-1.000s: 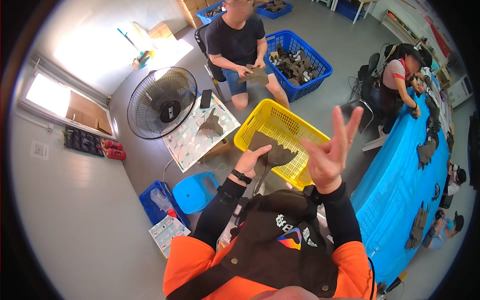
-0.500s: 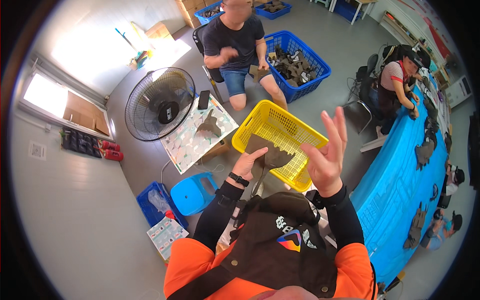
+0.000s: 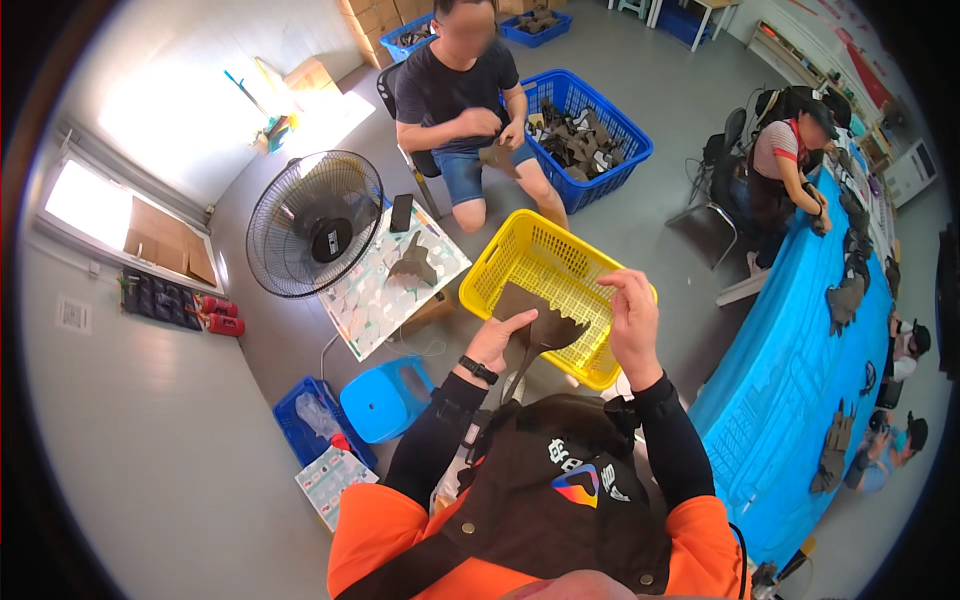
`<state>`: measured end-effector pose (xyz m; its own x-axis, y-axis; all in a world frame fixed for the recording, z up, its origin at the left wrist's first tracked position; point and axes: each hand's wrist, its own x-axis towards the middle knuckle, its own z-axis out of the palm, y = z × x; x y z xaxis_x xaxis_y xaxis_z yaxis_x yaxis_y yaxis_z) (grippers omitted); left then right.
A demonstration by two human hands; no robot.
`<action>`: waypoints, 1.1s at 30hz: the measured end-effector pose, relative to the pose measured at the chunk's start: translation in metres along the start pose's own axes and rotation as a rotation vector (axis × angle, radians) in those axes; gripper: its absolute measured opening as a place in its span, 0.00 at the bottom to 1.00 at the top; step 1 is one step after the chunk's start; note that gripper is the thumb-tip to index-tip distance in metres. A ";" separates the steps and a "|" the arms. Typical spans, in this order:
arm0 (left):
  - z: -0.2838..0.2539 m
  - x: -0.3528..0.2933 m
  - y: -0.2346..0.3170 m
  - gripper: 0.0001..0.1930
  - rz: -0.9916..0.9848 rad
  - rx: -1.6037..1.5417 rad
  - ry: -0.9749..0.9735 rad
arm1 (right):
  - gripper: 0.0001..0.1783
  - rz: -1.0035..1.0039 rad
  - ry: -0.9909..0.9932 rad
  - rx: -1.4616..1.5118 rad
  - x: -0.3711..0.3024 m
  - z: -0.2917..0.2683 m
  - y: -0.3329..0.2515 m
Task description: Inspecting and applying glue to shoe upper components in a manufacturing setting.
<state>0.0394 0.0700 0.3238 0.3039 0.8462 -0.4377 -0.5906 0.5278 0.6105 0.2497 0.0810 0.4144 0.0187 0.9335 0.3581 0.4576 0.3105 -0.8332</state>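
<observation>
My left hand is closed on a dark brown flat cut piece, thumb lying on top. Along its far right side the piece has a jagged, toothed edge, and a narrow strip hangs down toward my apron. It is held over the near left part of a yellow plastic basket. My right hand is raised above the basket's right side, apart from the piece. Its fingers are bent and drawn together; whether anything small is between them is hidden.
A black fan stands by a patterned board bearing a phone and another dark piece. A blue stool is at left. A co-worker sits opposite beside a full blue basket. Along the right runs a blue-covered table.
My right hand has come down and its spread fingers have bent together. My left hand keeps the piece in nearly the same place. The co-worker opposite has brought both hands together.
</observation>
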 end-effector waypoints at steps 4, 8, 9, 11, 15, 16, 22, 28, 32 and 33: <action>0.009 -0.001 0.006 0.15 -0.040 0.031 -0.005 | 0.07 0.019 0.013 -0.016 -0.009 0.003 0.011; 0.022 -0.004 0.012 0.15 -0.016 0.068 -0.026 | 0.08 0.217 -0.025 0.091 -0.013 0.007 0.012; 0.024 -0.003 0.013 0.15 -0.013 0.086 -0.022 | 0.08 0.216 -0.018 0.089 -0.013 0.006 0.012; 0.025 -0.003 0.012 0.15 -0.010 0.105 -0.018 | 0.09 0.206 -0.033 0.063 -0.014 0.005 0.011; 0.030 -0.005 0.012 0.15 -0.009 0.143 -0.025 | 0.09 0.223 -0.042 0.056 -0.017 0.003 0.010; 0.031 -0.006 0.012 0.15 -0.009 0.147 -0.030 | 0.08 0.230 -0.048 0.055 -0.017 0.002 0.009; 0.034 -0.004 0.009 0.16 -0.050 0.106 -0.043 | 0.08 0.253 -0.071 0.034 -0.018 -0.001 0.014; 0.042 0.002 0.021 0.15 0.023 0.379 -0.022 | 0.12 0.162 -0.142 0.061 -0.004 -0.007 -0.001; 0.098 -0.004 0.054 0.12 0.226 0.384 -0.174 | 0.12 0.296 -0.229 0.315 0.020 -0.024 -0.013; 0.112 -0.002 0.060 0.14 0.266 0.357 -0.224 | 0.11 0.308 -0.219 0.348 0.025 -0.036 -0.021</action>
<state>0.0868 0.1078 0.4350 0.3536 0.9292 -0.1073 -0.3882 0.2501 0.8870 0.2723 0.0914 0.4555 -0.0975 0.9952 0.0088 0.1366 0.0221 -0.9904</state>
